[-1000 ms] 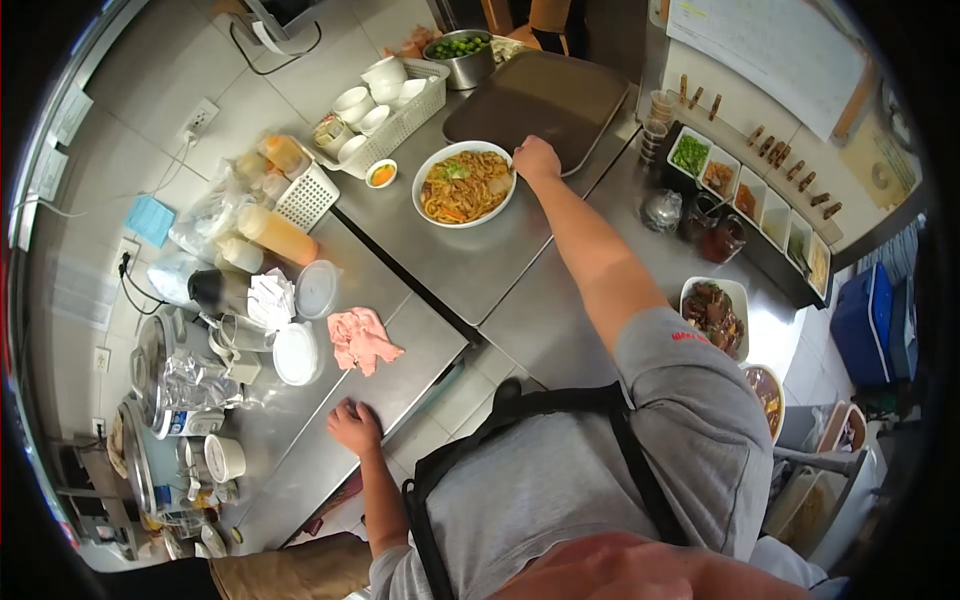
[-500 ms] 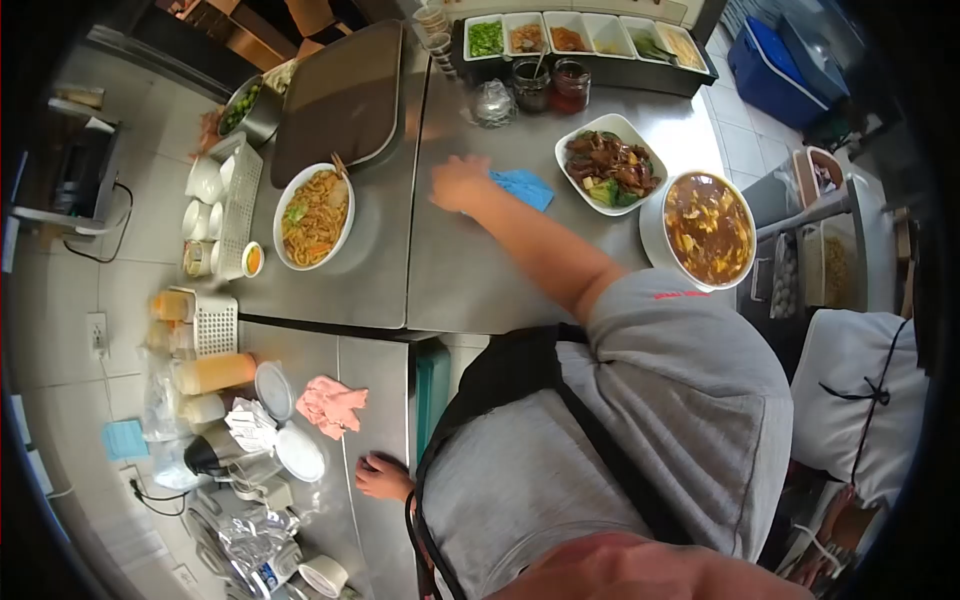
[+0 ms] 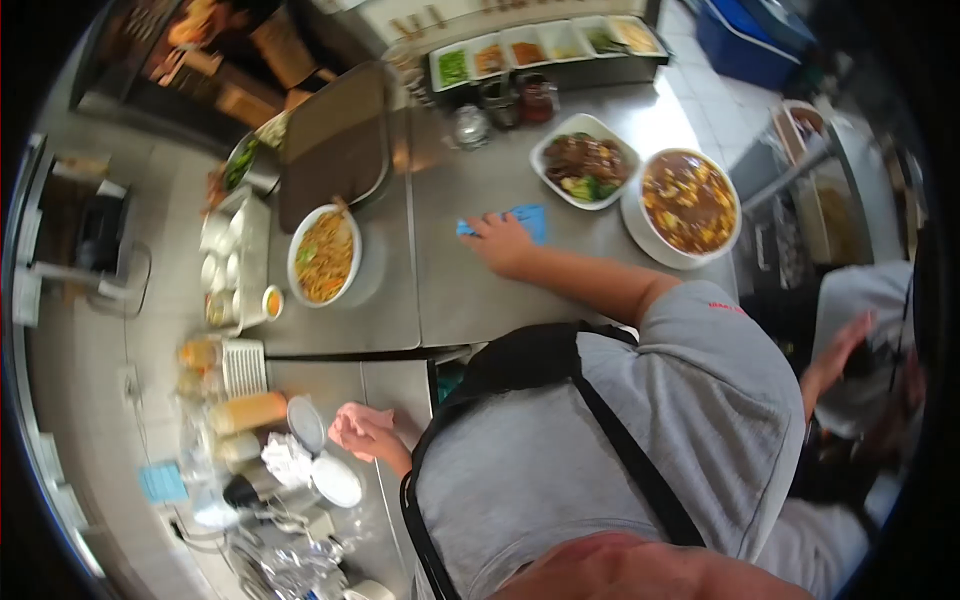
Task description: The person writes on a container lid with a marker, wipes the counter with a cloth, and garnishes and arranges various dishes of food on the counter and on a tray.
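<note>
Pink cloth [image 3: 374, 413] lies at the left on the steel counter [image 3: 398, 382], against the left hand [image 3: 368, 442], whose grip I cannot tell. Rightward, the right hand [image 3: 500, 244] rests palm down, fingers spread, on a blue cloth [image 3: 530, 222]; beyond sit a meat-and-broccoli dish [image 3: 554, 187] and a bowl of soup [image 3: 646, 238].

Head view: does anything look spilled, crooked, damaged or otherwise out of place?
No spill or damage shows, though the picture is blurred. The one odd thing is the soup bowl: filled close to its rim, it sits right by the edge of the counter, which looks slightly precarious. Whether its base overhangs, I cannot tell.
</note>
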The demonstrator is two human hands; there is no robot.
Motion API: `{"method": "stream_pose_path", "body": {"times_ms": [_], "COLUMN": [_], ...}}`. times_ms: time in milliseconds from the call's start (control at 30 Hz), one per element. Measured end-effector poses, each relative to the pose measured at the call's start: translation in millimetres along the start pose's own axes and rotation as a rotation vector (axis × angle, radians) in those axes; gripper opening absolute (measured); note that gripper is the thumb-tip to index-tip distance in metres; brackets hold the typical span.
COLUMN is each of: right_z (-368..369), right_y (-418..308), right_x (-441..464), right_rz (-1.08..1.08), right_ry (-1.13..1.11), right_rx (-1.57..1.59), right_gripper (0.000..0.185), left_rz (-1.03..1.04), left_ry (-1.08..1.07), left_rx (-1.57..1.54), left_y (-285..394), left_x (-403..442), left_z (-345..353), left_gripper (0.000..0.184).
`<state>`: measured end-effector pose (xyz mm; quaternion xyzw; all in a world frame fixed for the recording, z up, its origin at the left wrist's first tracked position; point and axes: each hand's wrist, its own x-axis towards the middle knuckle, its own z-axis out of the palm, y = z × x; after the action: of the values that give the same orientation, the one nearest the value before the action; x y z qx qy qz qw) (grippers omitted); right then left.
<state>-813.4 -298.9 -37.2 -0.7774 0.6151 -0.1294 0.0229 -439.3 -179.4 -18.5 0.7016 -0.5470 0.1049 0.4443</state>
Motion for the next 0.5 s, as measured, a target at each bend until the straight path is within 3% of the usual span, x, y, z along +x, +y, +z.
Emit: {"method": "stream_pose_path", "body": {"times_ms": [33, 100, 200, 233, 300, 333, 367, 433, 467, 500], "right_z": [-1, -6, -25, -26, -56, -57, -67, -108, -120, -125], "right_y": [-3, -3, -3, 1, 1, 1, 6, 18, 33, 57], "right_x": [-9, -33, -65, -76, -85, -95, -104, -116, -122, -133], "right_rz": [0.002, 0.024, 0.038, -0.012, -0.062, 0.028, 0.107, 0.175, 0.180, 0.183], "right_ry": [0.033, 0.074, 0.146, 0.194, 0.238, 0.240, 0.203, 0.401, 0.552, 0.712], "right_rx": [-0.005, 0.034, 0.198, 0.282, 0.437, 0.457, 0.530, 0.559, 0.506, 0.309], "right_gripper": [0.039, 0.037, 0.036, 0.035, 0.040, 0.044, 0.044, 0.038, 0.034, 0.031], "left_rz": [-0.255, -0.088, 0.038, 0.170, 0.255, 0.326, 0.187, 0.250, 0.147, 0.308], "left_ry": [-0.182, -0.245, -0.599, -0.724, -0.879, -0.912, -1.019, -1.218, -1.410, -1.303], "left_rx": [-0.087, -0.471, -0.570, -0.448, -0.515, -0.608, -0.742, -0.913, -0.983, -0.983], "left_y": [26, 53, 113, 145, 180, 193, 217, 238, 250, 263], "left_x": [16, 34, 46, 47, 35, 23, 14, -10, -17, -25], "left_z": [14, 62, 116, 120, 140, 152, 152, 183, 193, 199], "left_gripper": [0.034, 0.029, 0.023, 0.023, 0.022, 0.023, 0.022, 0.019, 0.019, 0.022]}}
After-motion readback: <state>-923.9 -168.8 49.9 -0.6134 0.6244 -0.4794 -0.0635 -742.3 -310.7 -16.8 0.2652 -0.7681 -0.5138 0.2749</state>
